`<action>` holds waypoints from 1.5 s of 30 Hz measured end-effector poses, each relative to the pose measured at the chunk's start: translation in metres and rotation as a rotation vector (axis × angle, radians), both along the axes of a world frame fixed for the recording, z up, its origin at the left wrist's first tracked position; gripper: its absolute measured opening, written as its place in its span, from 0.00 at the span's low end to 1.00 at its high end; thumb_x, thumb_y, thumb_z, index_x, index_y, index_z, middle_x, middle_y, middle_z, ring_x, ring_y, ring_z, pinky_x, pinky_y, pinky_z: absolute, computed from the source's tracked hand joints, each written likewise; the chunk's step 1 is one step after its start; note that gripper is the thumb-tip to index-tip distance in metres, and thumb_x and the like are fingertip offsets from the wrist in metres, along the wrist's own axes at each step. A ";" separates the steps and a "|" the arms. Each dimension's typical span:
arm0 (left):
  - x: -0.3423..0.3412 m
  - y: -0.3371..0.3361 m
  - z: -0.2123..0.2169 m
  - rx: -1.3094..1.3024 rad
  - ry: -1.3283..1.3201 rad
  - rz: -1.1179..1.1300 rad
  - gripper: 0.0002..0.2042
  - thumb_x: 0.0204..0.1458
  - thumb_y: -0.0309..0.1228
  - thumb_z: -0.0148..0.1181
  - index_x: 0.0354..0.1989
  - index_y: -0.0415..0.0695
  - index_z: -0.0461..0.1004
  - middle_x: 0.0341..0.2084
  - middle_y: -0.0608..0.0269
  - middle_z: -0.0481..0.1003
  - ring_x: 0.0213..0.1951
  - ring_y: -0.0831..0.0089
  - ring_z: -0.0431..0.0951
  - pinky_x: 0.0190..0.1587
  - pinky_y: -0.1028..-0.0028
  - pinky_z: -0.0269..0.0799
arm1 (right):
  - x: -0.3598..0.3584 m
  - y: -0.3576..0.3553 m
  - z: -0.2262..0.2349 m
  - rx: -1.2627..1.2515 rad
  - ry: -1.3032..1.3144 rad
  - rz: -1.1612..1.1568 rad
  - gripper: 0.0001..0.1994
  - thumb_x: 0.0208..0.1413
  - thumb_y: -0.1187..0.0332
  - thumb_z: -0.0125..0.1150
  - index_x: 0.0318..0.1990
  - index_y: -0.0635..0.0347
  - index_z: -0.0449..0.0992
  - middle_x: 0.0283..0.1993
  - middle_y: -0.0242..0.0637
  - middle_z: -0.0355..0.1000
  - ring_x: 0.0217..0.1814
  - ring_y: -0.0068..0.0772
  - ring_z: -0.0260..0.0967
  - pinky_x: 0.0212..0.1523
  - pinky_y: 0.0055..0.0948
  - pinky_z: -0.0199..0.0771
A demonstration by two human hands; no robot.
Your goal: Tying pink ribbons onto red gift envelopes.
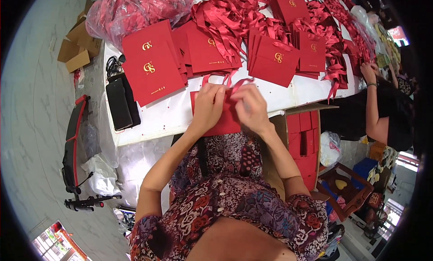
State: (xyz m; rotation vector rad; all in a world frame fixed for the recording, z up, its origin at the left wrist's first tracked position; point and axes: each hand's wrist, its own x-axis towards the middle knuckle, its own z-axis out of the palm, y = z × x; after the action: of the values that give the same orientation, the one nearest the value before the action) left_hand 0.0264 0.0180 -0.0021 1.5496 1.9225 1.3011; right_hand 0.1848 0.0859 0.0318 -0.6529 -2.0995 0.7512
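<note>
Phone: on the table, along its left edge, left of the paper bags. Ribbons: behind these, toward the far edge. Box: beside the near edge.

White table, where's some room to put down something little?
The biggest mostly bare patch lies between the black phone, the front red bags and the left hand. A narrower strip is right of the right hand, before the bag stacks. Further back, ribbons and bags crowd it.
</note>
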 end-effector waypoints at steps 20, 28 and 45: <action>0.012 -0.014 0.007 -0.113 -0.508 -0.096 0.07 0.63 0.27 0.52 0.42 0.35 0.73 0.23 0.67 0.73 0.26 0.86 0.72 0.30 0.78 0.70 | -0.024 -0.011 -0.014 -0.436 0.125 -0.013 0.07 0.58 0.75 0.64 0.42 0.66 0.80 0.37 0.35 0.74 0.37 0.25 0.73 0.40 0.22 0.72; -0.016 -0.047 0.020 -0.182 0.220 0.166 0.16 0.58 0.29 0.59 0.54 0.42 0.71 0.47 0.49 0.70 0.41 0.47 0.78 0.39 0.59 0.76 | -0.030 -0.018 -0.004 -0.514 0.079 -0.112 0.06 0.56 0.73 0.68 0.39 0.63 0.79 0.33 0.37 0.78 0.33 0.24 0.75 0.35 0.24 0.74; -0.024 -0.038 0.006 -0.133 0.266 0.001 0.09 0.53 0.24 0.62 0.42 0.43 0.72 0.40 0.55 0.71 0.36 0.52 0.77 0.36 0.58 0.74 | -0.039 -0.024 -0.022 -0.367 -0.350 -0.129 0.08 0.49 0.68 0.66 0.25 0.62 0.76 0.21 0.40 0.73 0.24 0.42 0.75 0.27 0.38 0.71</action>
State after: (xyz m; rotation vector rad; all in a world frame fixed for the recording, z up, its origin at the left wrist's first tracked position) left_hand 0.0021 -0.0201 0.0043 1.7239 2.1192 0.9846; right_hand 0.1454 0.0615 0.0095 -1.1806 -2.2188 1.0196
